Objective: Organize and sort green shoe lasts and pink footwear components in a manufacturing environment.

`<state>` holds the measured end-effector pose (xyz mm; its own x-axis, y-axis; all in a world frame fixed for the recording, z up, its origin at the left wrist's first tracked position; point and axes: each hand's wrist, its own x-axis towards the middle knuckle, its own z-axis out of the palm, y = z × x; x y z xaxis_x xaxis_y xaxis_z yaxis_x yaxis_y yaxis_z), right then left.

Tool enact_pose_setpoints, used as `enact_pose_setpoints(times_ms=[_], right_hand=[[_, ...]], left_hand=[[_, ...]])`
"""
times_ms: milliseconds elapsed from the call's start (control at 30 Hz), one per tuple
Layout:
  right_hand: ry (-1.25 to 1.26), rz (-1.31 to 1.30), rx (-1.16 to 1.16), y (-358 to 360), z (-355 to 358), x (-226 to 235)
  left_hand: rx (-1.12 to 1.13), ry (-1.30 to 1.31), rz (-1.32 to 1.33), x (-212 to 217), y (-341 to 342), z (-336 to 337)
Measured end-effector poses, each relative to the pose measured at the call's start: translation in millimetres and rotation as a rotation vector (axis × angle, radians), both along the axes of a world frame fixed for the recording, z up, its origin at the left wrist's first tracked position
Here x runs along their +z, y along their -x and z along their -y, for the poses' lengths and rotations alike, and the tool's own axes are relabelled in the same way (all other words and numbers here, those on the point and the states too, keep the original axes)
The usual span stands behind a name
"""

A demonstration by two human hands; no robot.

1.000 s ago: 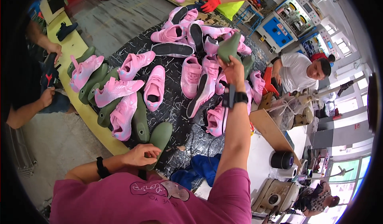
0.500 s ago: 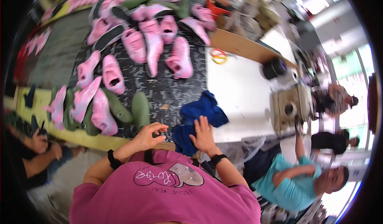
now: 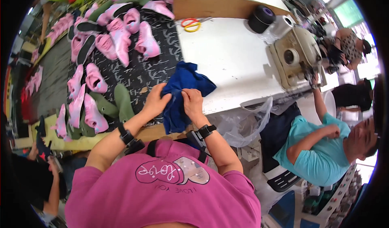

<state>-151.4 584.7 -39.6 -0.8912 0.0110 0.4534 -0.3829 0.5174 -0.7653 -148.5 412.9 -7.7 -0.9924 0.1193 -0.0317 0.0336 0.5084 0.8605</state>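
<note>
A crumpled dark-blue cloth (image 3: 187, 77) lies across the seam between the black work surface and the white tabletop, its lower end hanging toward my body. My left hand (image 3: 156, 101) closes on its left edge, thumb and fingers drawn together. Opposite it, my right hand (image 3: 193, 102) pinches the middle of the cloth with curled fingers. Beyond and to the left stand several pink sneakers (image 3: 106, 45), some upright and some tipped onto their sides. Green shoe-shaped inserts (image 3: 122, 102) lie among the nearer ones.
Scissors with red and yellow handles (image 3: 191, 24) lie on the white tabletop (image 3: 227, 61). A black thread cone (image 3: 261, 19) stands near a beige sewing machine (image 3: 292, 55). Clear plastic (image 3: 247, 124) hangs at the front edge. A person in a turquoise shirt (image 3: 320, 151) sits at the right.
My right hand has gone from lying flat on the cloth to pinching it. My left hand has moved right and taken hold of its edge. The whole view has shifted.
</note>
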Motion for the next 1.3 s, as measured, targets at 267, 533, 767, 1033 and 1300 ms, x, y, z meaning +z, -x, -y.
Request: enact_pose_setpoints(times_ms=[267, 533, 767, 1033, 1300], right_hand=[[0.352, 0.319, -0.02, -16.6, 57.9, 38.5], [0.161, 0.312, 0.17, -75.0, 83.3, 46.6], [0.682, 0.397, -0.16, -160.4, 96.2, 33.0], [0.372, 0.451, -0.546, -293.9, 78.1, 55.6], [0.126, 0.313, -0.933, -461.3, 48.6, 102.5]], left_hand=[[0.253, -1.25, 0.833, 37.1, -5.7, -34.3], [0.316, -1.155, 0.851, -18.7, 29.9, 21.1], [-0.174, -1.118, 0.94, 12.5, 47.5, 51.2], [-0.629, -0.716, 0.414, 89.1, 21.9, 62.2], [-0.92, -0.65, 0.675, 61.2, -114.0, -10.0]])
